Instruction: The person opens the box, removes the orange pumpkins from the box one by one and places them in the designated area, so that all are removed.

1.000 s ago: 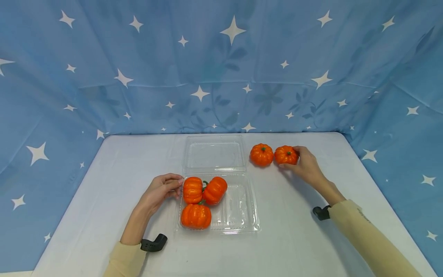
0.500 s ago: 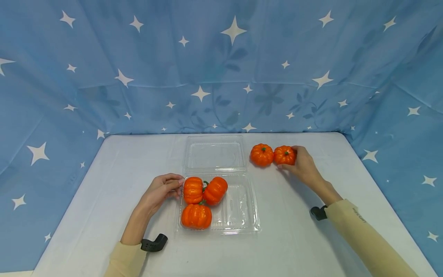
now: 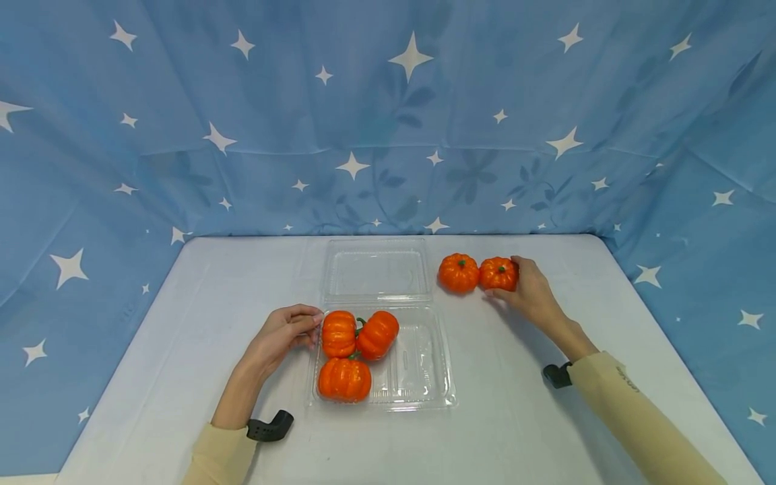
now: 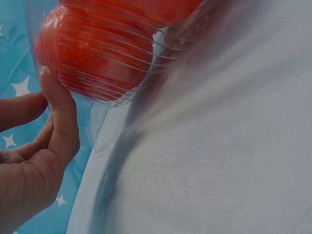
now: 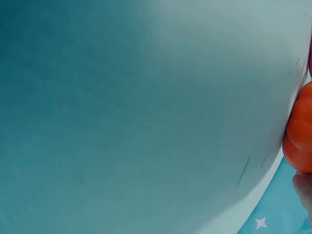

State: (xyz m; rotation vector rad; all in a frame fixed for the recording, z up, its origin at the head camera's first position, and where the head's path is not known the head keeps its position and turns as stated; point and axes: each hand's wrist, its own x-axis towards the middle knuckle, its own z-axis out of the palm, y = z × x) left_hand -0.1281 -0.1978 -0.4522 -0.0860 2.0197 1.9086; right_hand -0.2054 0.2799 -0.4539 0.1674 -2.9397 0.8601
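My left hand (image 3: 279,337) pinches the left rim of a clear plastic clamshell container (image 3: 418,357), whose lid (image 3: 378,273) lies folded back behind it. In the left wrist view, the thumb and a finger of that hand (image 4: 56,131) meet at the container's edge (image 4: 117,100). Inside the container's left part lie three orange toy pumpkins: one at the left (image 3: 339,334), one at the middle (image 3: 378,335) and one in front (image 3: 344,380). My right hand (image 3: 533,293) grips a smaller pumpkin (image 3: 498,274) on the table, fingers behind and thumb in front. The right wrist view shows only part of this pumpkin (image 5: 300,131).
Another pumpkin (image 3: 459,273) stands directly left of the gripped one, right of the lid. A white cloth covers the table (image 3: 515,417). A blue star-patterned curtain (image 3: 273,121) hangs along the back and sides.
My right hand has shifted slightly left with the small pumpkin, up close to its neighbour. The left hand and the container have stayed in place.
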